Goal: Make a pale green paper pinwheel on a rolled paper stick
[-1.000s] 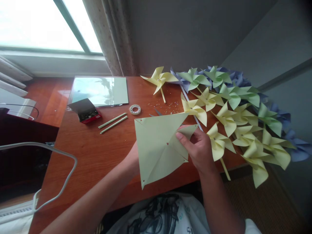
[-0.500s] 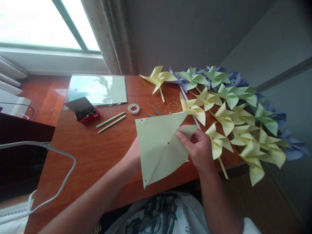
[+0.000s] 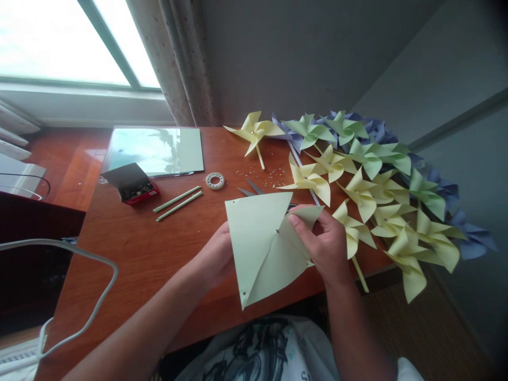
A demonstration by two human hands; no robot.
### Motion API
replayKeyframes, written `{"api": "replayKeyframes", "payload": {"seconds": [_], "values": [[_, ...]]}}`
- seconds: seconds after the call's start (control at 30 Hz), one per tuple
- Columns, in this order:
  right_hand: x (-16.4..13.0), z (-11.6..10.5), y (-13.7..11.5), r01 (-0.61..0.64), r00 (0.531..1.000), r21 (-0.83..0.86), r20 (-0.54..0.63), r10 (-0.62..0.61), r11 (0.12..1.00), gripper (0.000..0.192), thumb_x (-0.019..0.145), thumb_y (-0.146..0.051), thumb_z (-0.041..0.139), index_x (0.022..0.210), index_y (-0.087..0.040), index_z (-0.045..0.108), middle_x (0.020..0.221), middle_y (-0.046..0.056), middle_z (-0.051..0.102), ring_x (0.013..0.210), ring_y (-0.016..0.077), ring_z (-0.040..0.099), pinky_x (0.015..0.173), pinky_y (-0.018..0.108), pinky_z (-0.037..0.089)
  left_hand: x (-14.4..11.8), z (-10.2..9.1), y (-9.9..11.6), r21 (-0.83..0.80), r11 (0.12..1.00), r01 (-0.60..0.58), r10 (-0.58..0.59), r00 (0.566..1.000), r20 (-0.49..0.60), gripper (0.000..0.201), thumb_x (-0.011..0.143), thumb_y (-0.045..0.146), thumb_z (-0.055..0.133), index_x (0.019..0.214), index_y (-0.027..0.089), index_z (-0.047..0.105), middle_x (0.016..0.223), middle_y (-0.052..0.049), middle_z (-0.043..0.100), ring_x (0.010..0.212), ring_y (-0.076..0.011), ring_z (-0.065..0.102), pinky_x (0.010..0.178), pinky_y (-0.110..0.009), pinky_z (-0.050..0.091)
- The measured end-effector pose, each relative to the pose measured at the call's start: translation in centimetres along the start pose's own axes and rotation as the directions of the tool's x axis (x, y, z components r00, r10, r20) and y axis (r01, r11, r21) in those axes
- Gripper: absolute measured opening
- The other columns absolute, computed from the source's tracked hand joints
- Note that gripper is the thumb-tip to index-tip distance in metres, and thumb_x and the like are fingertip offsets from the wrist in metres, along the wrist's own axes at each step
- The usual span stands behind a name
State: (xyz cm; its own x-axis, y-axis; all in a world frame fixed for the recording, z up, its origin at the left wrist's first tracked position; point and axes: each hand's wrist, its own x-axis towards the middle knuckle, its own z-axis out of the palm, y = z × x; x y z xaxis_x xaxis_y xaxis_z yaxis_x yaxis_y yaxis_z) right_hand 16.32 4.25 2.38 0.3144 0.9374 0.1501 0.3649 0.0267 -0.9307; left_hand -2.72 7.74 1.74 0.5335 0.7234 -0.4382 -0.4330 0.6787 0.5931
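Far left: white cable (image 3: 79,254) loops over dark floor beside the wooden desk (image 3: 151,248)

Desk, left part: open red box (image 3: 133,183) w/ small dark bits inside; behind it a pale green sheet stack (image 3: 159,150), glossy, reflecting the window. Two thin green sticks (image 3: 178,198) lie side by side just right of the box. Tape roll (image 3: 215,180) flat, near the sticks' upper ends

Centre: left hand (image 3: 216,256) behind the pale green paper square (image 3: 262,243), fingers hidden by the sheet, so grip there can't be told for sure; it props the sheet's left edge. Paper held tilted above the desk's near edge, cut along diagonals, small holes at corners. Right hand (image 3: 323,243) pinches one corner flap, folded in toward the centre hole, thumb on top, fingers closed on the paper

Behind paper: scissor tips (image 3: 250,189) poke out, tiny scraps (image 3: 262,173) scattered on wood

Right: heap of finished pinwheels (image 3: 377,190), yellow, green, purple, overlapping, some on sticks, running along the wall to the desk's right edge
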Motion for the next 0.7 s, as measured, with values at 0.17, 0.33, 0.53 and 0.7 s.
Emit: {"api": "replayKeyframes", "payload": {"seconds": [0.17, 0.33, 0.53, 0.7], "values": [[0.23, -0.48, 0.15, 0.021, 1.000, -0.060, -0.002, -0.021, 0.998, 0.009, 0.086, -0.030, 0.073, 0.093, -0.024, 0.074, 0.091, 0.003, 0.077, 0.081, 0.0212, 0.072, 0.071, 0.032, 0.057, -0.12, 0.07, 0.55, -0.086, 0.989, 0.116, -0.107, 0.989, 0.106, 0.038, 0.078, 0.031, 0.070, 0.110, 0.011, 0.076, 0.098, -0.012, 0.081, 0.093, -0.0336, 0.075, 0.088, -0.041, 0.057], [0.45, -0.76, 0.05, 0.033, 0.999, -0.096, -0.012, -0.035, 0.995, 0.010, 0.087, -0.031, 0.072, 0.094, -0.023, 0.074, 0.094, 0.004, 0.077, 0.084, 0.0225, 0.073, 0.074, 0.035, 0.058, 0.10, 0.01, 0.66, -0.170, 0.977, 0.132, -0.109, 0.985, 0.136, 0.044, 0.090, 0.040, 0.061, 0.122, 0.012, 0.071, 0.108, -0.013, 0.079, 0.103, -0.0346, 0.073, 0.099, -0.043, 0.052], [0.71, -0.96, -0.16, 0.102, 0.995, -0.125, 0.001, -0.103, 0.987, 0.007, 0.089, -0.029, 0.070, 0.092, -0.024, 0.073, 0.095, 0.003, 0.077, 0.090, 0.0231, 0.073, 0.080, 0.036, 0.059, 0.21, -0.15, 0.42, -0.159, 0.977, 0.141, -0.112, 0.978, 0.176, 0.074, 0.087, 0.072, 0.054, 0.130, 0.013, 0.067, 0.109, -0.016, 0.078, 0.107, -0.0359, 0.072, 0.100, -0.044, 0.050], [0.65, -0.98, -0.36, 0.126, 0.992, -0.170, 0.008, -0.126, 0.977, 0.007, 0.089, -0.028, 0.069, 0.093, -0.024, 0.073, 0.093, 0.003, 0.076, 0.087, 0.0230, 0.072, 0.080, 0.037, 0.059, 0.15, -0.32, 0.11, -0.031, 0.995, 0.097, -0.093, 0.992, 0.088, 0.062, 0.081, 0.060, 0.072, 0.121, 0.012, 0.073, 0.101, -0.017, 0.080, 0.101, -0.0360, 0.074, 0.090, -0.041, 0.055]]}}
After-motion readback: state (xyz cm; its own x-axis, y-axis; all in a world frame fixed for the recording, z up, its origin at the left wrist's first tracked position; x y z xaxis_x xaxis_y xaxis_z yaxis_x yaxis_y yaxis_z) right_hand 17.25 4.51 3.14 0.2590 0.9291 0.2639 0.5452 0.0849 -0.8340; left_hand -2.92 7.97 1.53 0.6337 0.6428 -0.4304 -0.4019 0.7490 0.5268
